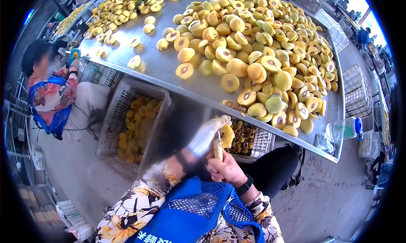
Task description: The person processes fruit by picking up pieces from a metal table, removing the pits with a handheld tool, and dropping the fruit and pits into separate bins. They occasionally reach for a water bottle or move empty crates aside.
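The left hand (pixel 206 134) wears a pale glove, and its grip is closed on a piece of yellow fruit (pixel 229 136). The right hand (pixel 229 170) has its grip wrapped around a tool (pixel 218 151) with a tan handle. The tool's top is right by the fruit piece, which is near the counter (pixel 158 67) edge, above a crate (pixel 264 142) of brown bits. A big pile of cut fruit (pixel 270 63) sits on the counter.

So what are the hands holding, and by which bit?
The right hand grips a metal-tipped tool by its tan handle; the left hand holds a cut yellow peach, seemingly by its edge.
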Demonstrator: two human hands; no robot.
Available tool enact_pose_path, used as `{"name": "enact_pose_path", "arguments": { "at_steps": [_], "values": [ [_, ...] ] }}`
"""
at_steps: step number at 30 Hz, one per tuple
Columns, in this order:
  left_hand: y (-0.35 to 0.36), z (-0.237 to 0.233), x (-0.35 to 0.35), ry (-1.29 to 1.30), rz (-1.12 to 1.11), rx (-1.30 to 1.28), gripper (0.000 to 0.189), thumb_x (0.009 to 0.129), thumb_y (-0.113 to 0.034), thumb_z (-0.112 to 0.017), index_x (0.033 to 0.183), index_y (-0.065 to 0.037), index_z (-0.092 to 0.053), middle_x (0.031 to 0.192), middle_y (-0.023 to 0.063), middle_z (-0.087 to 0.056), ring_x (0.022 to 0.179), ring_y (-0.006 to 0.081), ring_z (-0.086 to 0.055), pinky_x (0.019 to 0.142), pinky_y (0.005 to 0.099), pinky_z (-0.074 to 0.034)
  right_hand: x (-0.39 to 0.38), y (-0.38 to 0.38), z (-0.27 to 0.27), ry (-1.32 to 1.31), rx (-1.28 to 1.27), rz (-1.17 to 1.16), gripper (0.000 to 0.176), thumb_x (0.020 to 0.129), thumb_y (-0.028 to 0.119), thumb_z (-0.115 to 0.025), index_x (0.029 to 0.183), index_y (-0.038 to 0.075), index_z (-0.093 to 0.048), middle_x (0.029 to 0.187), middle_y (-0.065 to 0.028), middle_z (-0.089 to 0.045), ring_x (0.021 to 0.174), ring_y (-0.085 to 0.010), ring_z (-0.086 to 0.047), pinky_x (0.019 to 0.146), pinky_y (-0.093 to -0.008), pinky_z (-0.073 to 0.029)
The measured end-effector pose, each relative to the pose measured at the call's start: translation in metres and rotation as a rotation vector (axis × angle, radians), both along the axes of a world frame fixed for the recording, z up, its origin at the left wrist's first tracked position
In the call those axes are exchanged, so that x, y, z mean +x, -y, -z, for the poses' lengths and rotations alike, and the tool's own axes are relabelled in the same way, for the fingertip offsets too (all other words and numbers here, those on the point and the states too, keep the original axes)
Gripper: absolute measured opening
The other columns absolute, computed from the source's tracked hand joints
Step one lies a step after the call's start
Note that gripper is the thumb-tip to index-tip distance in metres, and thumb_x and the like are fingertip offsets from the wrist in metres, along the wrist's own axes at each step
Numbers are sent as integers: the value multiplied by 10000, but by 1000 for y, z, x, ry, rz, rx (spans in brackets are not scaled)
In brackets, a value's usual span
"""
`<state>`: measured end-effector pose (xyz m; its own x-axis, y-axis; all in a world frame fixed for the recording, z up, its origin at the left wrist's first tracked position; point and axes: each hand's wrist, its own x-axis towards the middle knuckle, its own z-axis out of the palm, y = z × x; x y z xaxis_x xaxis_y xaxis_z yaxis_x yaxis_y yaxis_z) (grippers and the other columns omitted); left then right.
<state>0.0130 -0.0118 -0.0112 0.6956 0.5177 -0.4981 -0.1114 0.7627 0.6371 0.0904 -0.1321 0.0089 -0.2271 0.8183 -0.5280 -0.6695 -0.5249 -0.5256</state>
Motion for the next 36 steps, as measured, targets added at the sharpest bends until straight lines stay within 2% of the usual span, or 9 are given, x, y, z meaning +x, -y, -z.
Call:
{"name": "enact_pose_path", "arguments": {
  "at_steps": [6,8,11,17,19,22,25,27,36],
  "values": [
    [-9,44,-9,-37,-115,184,399,952,-348,-443,1199,-41,-503,1055,61,-583,876,141,-577,746,267,-499,8,1,24,-275,289,298,88,899,96,-478,986,105,-467,566,10,-363,350,-72,-286,315,-231,-272],
    [-7,33,-9,-153,-359,450,421,948,-401,-435,1159,-47,-524,1002,70,-606,859,162,-602,715,289,-508,16,-2,29,-83,57,428,97,897,135,-513,977,103,-469,578,8,-390,357,-74,-305,328,-234,-294],
    [-19,-2,-36,-260,-454,258,373,917,-433,-487,951,-73,-577,673,38,-594,504,147,-587,366,261,-441,16,0,33,236,-81,400,108,880,112,-528,953,70,-461,581,-18,-424,362,-84,-344,340,-239,-327],
    [-64,10,-141,-525,-716,323,391,866,-477,-551,847,-88,-582,595,22,-562,399,118,-530,269,224,-336,17,-2,38,361,-10,326,96,871,82,-539,925,53,-464,571,-19,-451,343,-72,-353,321,-234,-328],
    [-92,40,-185,-811,-681,616,402,853,-489,-548,867,-92,-609,612,57,-590,477,206,-584,368,316,-439,14,-5,41,454,-4,273,99,858,84,-552,897,47,-469,569,-16,-463,353,-71,-381,321,-226,-334],
    [-98,-16,-190,-1830,88,1481,128,834,-191,-505,858,-155,-626,922,63,-642,824,291,-602,667,416,-483,8,-4,46,579,-9,185,107,843,90,-567,865,41,-475,562,-11,-473,370,-73,-413,329,-217,-347],
    [-120,-29,-152,-1665,-407,1554,139,792,-216,-537,872,-135,-616,930,74,-608,913,299,-586,736,423,-478,5,-7,44,627,-41,129,120,837,90,-576,888,39,-481,567,-4,-473,376,-71,-416,335,-215,-347],
    [-141,-47,-119,-1340,-225,1957,328,814,-385,-544,972,-111,-629,1000,113,-604,900,333,-584,768,425,-476,-1,-10,51,711,32,158,125,836,92,-575,898,34,-483,568,-1,-473,380,-71,-420,341,-214,-350],
    [-201,-7,5,-1193,303,1597,395,754,-412,-609,1002,-105,-583,900,199,-612,827,371,-608,727,481,-486,7,7,62,942,142,199,160,835,104,-581,948,18,-507,594,-18,-519,405,-73,-449,365,-215,-356]
  ]
}}
